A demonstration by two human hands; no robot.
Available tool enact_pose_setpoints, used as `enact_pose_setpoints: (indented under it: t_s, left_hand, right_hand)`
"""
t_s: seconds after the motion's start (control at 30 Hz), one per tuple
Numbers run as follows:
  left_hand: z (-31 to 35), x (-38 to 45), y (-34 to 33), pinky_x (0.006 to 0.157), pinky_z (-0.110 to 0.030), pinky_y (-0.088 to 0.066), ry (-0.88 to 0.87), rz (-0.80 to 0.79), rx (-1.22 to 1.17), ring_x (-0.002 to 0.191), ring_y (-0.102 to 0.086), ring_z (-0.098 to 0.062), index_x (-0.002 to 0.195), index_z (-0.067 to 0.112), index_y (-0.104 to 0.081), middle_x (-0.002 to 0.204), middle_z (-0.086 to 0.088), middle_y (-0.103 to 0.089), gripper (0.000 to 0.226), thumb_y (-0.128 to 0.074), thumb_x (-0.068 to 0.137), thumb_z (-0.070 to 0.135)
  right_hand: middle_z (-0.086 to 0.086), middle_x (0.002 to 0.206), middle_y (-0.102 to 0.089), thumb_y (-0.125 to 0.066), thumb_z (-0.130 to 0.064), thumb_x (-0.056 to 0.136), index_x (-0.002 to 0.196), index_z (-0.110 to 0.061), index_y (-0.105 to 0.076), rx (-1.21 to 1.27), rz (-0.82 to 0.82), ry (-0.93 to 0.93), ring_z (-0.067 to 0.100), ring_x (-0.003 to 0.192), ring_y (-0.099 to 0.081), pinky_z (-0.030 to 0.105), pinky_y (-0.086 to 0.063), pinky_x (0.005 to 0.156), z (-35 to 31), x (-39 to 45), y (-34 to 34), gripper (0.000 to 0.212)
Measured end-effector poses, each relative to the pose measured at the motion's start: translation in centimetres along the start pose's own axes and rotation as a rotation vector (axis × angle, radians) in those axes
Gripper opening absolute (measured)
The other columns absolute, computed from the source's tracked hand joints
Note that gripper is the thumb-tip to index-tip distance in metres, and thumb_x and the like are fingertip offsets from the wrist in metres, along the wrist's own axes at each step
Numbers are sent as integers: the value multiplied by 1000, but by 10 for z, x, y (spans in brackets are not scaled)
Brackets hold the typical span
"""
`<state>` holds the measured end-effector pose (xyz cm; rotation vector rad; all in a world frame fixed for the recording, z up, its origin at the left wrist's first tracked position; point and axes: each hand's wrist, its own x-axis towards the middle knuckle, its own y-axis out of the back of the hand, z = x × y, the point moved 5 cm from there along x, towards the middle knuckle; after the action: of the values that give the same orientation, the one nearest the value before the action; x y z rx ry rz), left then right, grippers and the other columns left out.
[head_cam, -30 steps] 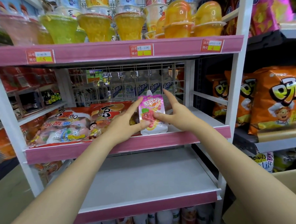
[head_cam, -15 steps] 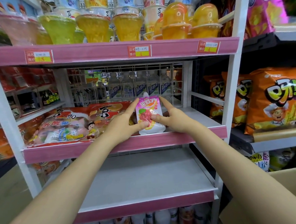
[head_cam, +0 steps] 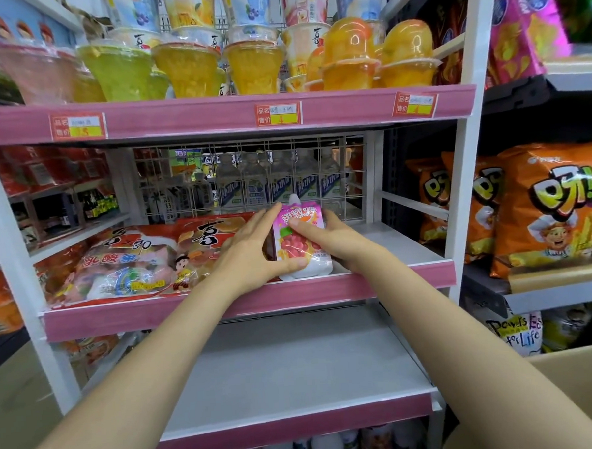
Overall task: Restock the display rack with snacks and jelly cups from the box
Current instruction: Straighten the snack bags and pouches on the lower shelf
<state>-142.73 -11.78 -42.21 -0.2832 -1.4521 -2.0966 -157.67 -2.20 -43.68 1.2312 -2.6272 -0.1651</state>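
While both hands point(head_cam: 255, 250) steady it, pink jelly pouch point(head_cam: 301, 244) stands upright.

On the middle shelf point(head_cam: 409, 244) of the rack you had a spouted pouch point(head_cam: 301, 244) standing upright at the front lip, between your left hand point(head_cam: 251, 250) and right hand point(head_cam: 340, 242). Snack bags point(head_cam: 125, 264) lay flat to its left. Jelly cups point(head_cam: 255, 65) stood on the shelf above. The box point(head_cam: 577, 388) sat lower right.
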Motion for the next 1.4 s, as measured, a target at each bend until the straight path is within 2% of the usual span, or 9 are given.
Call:
enact_pose_setpoints:
  t_s: [0.13, 0.37, 0.57, 0.83, 0.97, 1.13, 1.2, 1.33, 1.4]
  left_hand:
    - [5, -4, 1, 116, -45, -27, 10, 6, -14, 143, -32, -19, 155, 46, -7, 159, 9, -31, 108, -68, 71, 74]
    - [3, -7, 1, 113, -39, -22, 76, -28, -4, 141, -33, -24, 153, 52, 1, 156, 2, -37, 105, -68, 76, 69]
    - [5, -6, 1, 111, -38, -23, 77, -47, 12, 139, -34, -24, 152, 53, 3, 155, 2, -39, 104, -66, 77, 70]
    - [0, 5, 3, 113, -39, -32, 169, -134, -89, 141, -36, -27, 156, 37, 8, 157, -1, -37, 129, -78, 66, 67]
    - [2, 13, 5, 98, -29, -36, 182, -185, -90, 135, -44, -25, 156, 38, 1, 150, 4, -46, 122, -77, 67, 67]
    - [-9, 16, -2, 108, -47, -39, 195, -121, -74, 137, -42, -30, 149, 53, -7, 150, 9, -47, 133, -63, 36, 97]
    - [-11, 16, -2, 110, -47, -38, 202, -110, -95, 139, -39, -30, 149, 53, -9, 151, 8, -46, 134, -64, 34, 96]
    - [-8, 14, -1, 111, -46, -36, 205, -103, -78, 139, -37, -32, 150, 51, -12, 149, 6, -47, 125, -65, 43, 90]
    - [-9, 11, 1, 112, -47, -35, 185, -117, -85, 141, -36, -31, 150, 50, -10, 153, 4, -43, 128, -62, 41, 93]
  right_hand:
    - [7, 119, -71, -88, -54, 62, 138, -13, -44, 58, -61, 49, 22, 104, -71, 44, -55, 96, -5, 0, -9, 97]
    - [14, 117, -70, -89, -51, 62, 140, -13, -41, 142, -58, 21, 28, 98, -73, 48, -58, 89, -7, 12, -8, 99]
    - [15, 111, -73, -80, -37, 81, 132, -11, -52, 128, -104, 22, 31, 99, -72, 46, -58, 89, -8, 7, -10, 63]
    - [17, 116, -70, -86, -41, 68, 137, -13, -46, 194, -92, 24, 35, 103, -71, 53, -55, 92, -8, 6, -13, 85]
    - [17, 114, -71, -80, -33, 81, 133, -11, -50, 157, -93, 41, 33, 101, -71, 47, -58, 88, -8, 4, -11, 63]
    - [17, 111, -72, -74, -30, 87, 127, -10, -55, 103, -63, 74, 31, 99, -72, 44, -58, 89, -12, 0, -10, 49]
    - [14, 109, -73, -74, -37, 87, 122, -11, -59, 30, -53, 85, 29, 99, -72, 45, -56, 93, -13, 1, -11, 47]
    - [2, 108, -75, -77, -66, 67, 123, -18, -60, -123, 12, 70, 18, 97, -73, 42, -55, 95, -17, -4, -12, 75]
    - [2, 114, -72, -76, -59, 75, 129, -15, -55, -154, 53, 65, 15, 97, -72, 39, -56, 95, -19, -10, -10, 73]
